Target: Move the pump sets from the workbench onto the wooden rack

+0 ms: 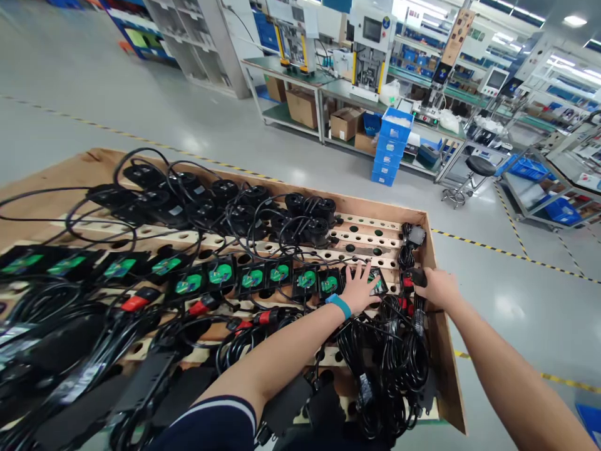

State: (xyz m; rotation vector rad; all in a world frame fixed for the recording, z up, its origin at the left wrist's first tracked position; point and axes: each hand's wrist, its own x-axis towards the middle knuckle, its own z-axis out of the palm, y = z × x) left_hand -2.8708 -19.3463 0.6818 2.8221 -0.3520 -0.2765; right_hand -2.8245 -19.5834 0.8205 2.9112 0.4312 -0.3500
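Observation:
My left hand (360, 289), with a teal band at the wrist, lies with its fingers spread over the last square black case (378, 282) in a row; part of a green circuit board shows in that case. My right hand (437, 287) is closed around a black connector with a red end (417, 277), close to the right wall of the wooden crate (429, 241). Below the hands lie coiled black cables (399, 351) with more red ends. A small cable bundle with a grey block (416, 235) sits just beyond my right hand.
Black round motor-like units (244, 213) with looping cables fill the far side of the crate. Similar black cases with green boards (220, 273) run leftward. Beyond the crate are a stack of blue bins (392, 147), workbenches with machines (370, 47) and a stool (479, 166).

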